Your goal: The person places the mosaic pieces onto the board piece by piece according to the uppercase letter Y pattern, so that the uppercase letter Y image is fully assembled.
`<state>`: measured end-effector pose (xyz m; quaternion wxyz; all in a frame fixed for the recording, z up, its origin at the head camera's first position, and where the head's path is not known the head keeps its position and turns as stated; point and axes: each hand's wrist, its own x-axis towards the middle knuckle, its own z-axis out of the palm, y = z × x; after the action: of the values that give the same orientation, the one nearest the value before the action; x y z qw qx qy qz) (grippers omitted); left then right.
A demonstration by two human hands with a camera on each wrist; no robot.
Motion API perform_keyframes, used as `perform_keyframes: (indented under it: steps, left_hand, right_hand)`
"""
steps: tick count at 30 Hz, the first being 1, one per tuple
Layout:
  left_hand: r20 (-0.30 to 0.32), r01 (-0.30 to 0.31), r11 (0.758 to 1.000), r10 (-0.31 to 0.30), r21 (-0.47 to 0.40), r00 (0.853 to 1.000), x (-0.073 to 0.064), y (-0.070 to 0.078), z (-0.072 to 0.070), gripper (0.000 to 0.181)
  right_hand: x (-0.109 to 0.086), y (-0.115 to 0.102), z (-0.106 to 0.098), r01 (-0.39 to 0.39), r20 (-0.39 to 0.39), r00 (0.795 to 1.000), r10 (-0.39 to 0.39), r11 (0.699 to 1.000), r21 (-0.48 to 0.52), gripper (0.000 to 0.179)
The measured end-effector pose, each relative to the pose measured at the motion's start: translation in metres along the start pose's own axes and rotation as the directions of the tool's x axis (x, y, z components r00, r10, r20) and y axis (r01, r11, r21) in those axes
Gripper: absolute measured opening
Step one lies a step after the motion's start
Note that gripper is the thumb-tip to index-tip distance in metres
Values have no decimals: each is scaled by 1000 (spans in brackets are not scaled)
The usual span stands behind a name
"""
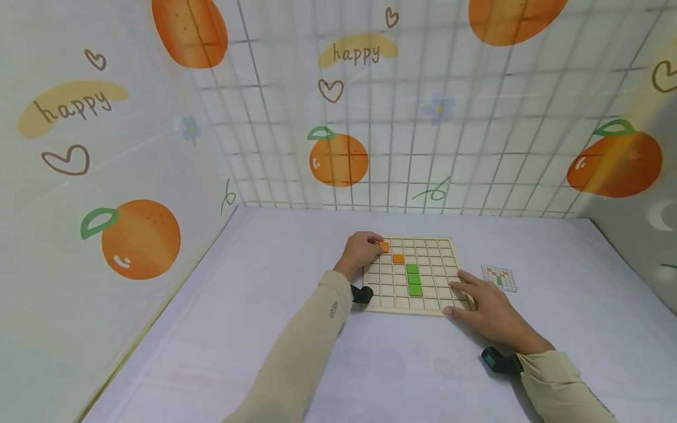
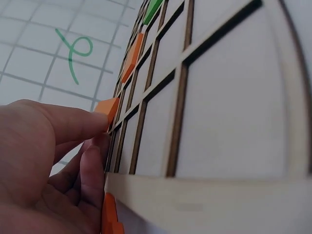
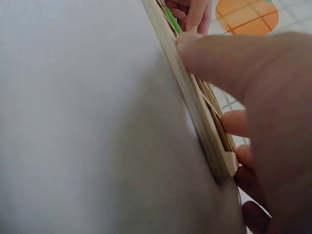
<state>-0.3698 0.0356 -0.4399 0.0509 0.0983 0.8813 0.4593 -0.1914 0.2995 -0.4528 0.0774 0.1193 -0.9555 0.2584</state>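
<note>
Left hand (image 1: 361, 251) pinches an orange tile (image 1: 385, 247) — right hand (image 1: 493, 309), fingers spread, touches the board (image 1: 432, 272)

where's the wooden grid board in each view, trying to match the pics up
Head: the grid board lies right of and below centre.
Left wrist: the board fills most of the right side, seen at a steep slant.
Right wrist: the board is a thin slanting strip, partly hidden by the right hand.
Shared landmark: green on the board.
</note>
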Motion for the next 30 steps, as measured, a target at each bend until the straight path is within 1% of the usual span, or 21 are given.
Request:
perform_keyframes:
  steps: [5,9,23,30]
  left_hand:
    - [2,-24,999,24,29,1000,-1,0,3,23]
    - [-4,-32,999,32,42,999,-2,1,3,23]
    - [8,-24,997,24,76,1000,3,-1,3,22]
    - [15,-8,995,7,101,1000,2,1,2,23]
  right_hand:
    - [0,0,-1,5,-2,1000,-5,1000,-1,68]
    - [-1,0,-1,9,-4,1000,-9,1000,4,68]
    - [0,3,1,6,-10,1000,-6,1000,4,68]
    - [1,3,2,-9,-7,1000,9,1000,8,69]
